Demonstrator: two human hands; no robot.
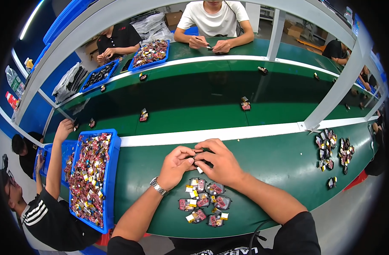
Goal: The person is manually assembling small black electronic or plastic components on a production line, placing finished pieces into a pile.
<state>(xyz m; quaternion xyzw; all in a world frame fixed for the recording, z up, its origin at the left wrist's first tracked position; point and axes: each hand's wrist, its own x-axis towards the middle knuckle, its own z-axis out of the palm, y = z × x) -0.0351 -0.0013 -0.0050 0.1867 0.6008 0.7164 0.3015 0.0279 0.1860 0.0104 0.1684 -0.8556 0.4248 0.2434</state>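
Note:
My left hand (176, 165), with a metal-band watch at the wrist, and my right hand (222, 162) meet over the green bench (271, 163). Their fingers pinch a small black electronic housing between them. The fingers cover most of it, and a white tab (199, 170) shows just below the fingertips. Several open black housings (220, 202) lie in a loose cluster between my forearms. Red circuit boards, white pieces and yellow-wrapped parts show in them.
At left stands a blue bin (110, 182) heaped with small red circuit boards. More black housings (326, 146) are grouped at the right. Past a white rail (211, 135) runs a green conveyor belt (194, 97) with scattered housings. Grey frame posts (341, 87) rise at right. Co-workers sit around.

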